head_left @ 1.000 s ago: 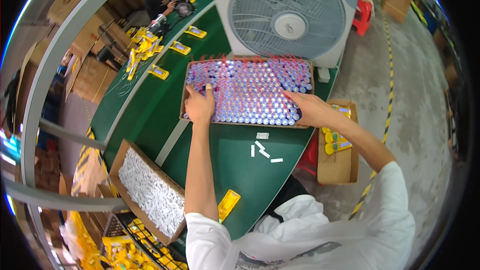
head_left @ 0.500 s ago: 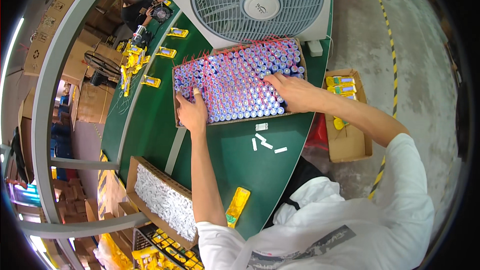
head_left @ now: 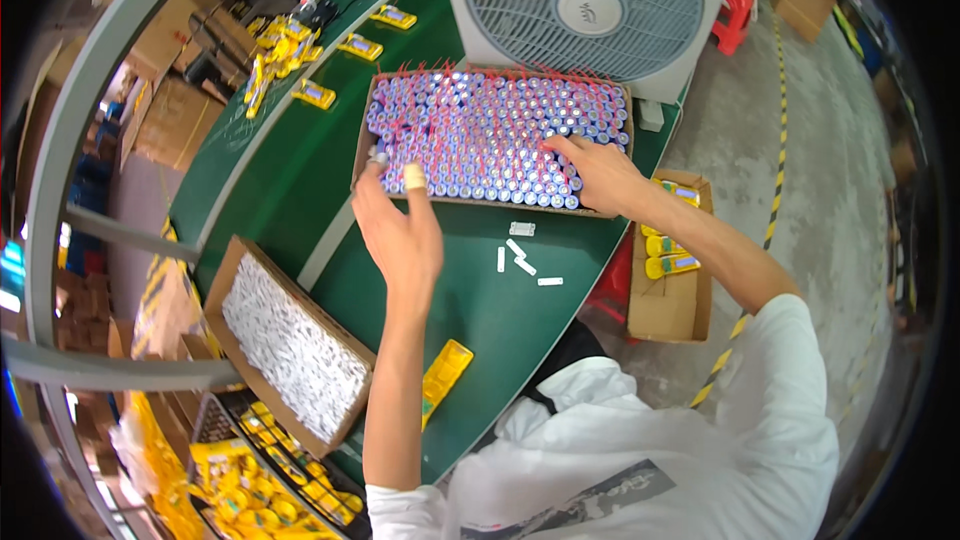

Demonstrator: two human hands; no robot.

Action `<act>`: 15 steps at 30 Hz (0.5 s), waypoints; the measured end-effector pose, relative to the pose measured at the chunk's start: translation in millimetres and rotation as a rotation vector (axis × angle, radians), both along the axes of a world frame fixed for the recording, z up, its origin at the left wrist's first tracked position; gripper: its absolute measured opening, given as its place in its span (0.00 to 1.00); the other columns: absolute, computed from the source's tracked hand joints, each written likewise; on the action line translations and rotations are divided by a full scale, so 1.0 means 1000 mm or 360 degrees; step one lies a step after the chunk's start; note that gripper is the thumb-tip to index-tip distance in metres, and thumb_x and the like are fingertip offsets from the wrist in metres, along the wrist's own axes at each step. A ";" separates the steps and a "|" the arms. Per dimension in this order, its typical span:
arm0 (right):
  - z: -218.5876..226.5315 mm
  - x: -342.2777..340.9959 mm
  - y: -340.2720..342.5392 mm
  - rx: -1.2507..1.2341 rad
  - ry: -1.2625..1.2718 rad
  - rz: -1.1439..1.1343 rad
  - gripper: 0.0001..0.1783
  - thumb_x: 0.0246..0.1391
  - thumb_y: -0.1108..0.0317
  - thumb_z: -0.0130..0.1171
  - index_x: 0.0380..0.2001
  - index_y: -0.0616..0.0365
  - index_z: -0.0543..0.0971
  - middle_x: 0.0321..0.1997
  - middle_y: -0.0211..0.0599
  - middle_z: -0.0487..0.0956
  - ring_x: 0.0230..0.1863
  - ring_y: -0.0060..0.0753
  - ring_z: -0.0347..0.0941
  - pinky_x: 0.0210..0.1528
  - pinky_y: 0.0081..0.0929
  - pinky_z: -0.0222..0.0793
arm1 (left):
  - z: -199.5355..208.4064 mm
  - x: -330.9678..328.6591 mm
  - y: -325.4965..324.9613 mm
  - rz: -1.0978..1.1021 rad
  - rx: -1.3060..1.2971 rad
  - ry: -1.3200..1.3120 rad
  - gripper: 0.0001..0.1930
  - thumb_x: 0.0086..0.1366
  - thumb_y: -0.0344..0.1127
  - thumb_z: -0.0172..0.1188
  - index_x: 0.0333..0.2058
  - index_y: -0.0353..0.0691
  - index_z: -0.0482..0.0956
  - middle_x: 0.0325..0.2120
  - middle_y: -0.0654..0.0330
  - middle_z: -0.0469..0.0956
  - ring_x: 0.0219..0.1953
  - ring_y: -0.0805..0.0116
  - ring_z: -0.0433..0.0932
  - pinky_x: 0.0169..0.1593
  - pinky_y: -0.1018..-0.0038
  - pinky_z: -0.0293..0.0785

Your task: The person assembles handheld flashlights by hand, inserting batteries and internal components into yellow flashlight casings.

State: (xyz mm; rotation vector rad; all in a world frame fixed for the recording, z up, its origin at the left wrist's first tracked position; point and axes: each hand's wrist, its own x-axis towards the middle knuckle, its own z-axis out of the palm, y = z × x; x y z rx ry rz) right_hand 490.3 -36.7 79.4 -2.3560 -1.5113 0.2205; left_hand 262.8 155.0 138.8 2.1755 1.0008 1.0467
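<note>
Currently: cardboard tray (head_left: 610,208) of upright blue cylindrical cells (head_left: 480,135) sits under right hand (head_left: 592,168), palm down, fingers spread on cell tops. Left hand (head_left: 400,225) open, raised at tray's near-left corner, grips nothing. White strips (head_left: 520,258) on green table (head_left: 470,310) between forearms. Box fan (head_left: 590,5) beyond tray.

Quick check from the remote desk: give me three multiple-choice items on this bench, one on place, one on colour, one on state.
1. Where does the right hand rest?
A. on the tray of cells
B. on the fan
C. on the yellow case

2. What colour is the table top?
A. grey
B. green
C. red

3. How is the left hand?
A. flat on the table
B. raised, fingers up, near the tray's front edge
C. inside the box of white pieces

Key: 1 A, its fingers lie on the cells; 2 B, bare surface shows green; 3 B, it is lifted beside the tray's near left corner.
</note>
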 end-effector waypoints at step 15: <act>0.010 -0.006 -0.002 0.0212 -0.0137 -0.0133 0.28 0.46 0.72 0.71 0.54 0.52 0.80 0.51 0.50 0.83 0.53 0.61 0.80 0.53 0.47 0.76 | -0.088 -0.228 -0.166 -0.0023 0.0010 0.0343 0.21 0.63 0.30 0.71 0.53 0.30 0.78 0.54 0.43 0.77 0.54 0.41 0.76 0.58 0.52 0.74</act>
